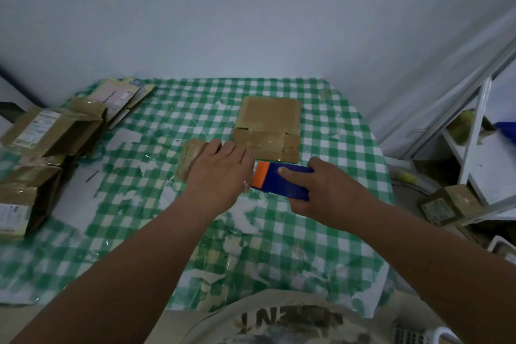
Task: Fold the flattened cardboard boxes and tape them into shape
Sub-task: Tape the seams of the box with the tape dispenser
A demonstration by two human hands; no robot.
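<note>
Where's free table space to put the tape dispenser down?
Free: the near checkered tablecloth between the forearms, and the far strip left of the flattened box. Crowded: the left edge, stacked with folded boxes, and the centre around both hands.

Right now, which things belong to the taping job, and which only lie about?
In use: small box under left hand; tape dispenser in right hand; flat cardboard waiting behind.

Lying about: taped boxes at left; box on floor; white shelf.
</note>
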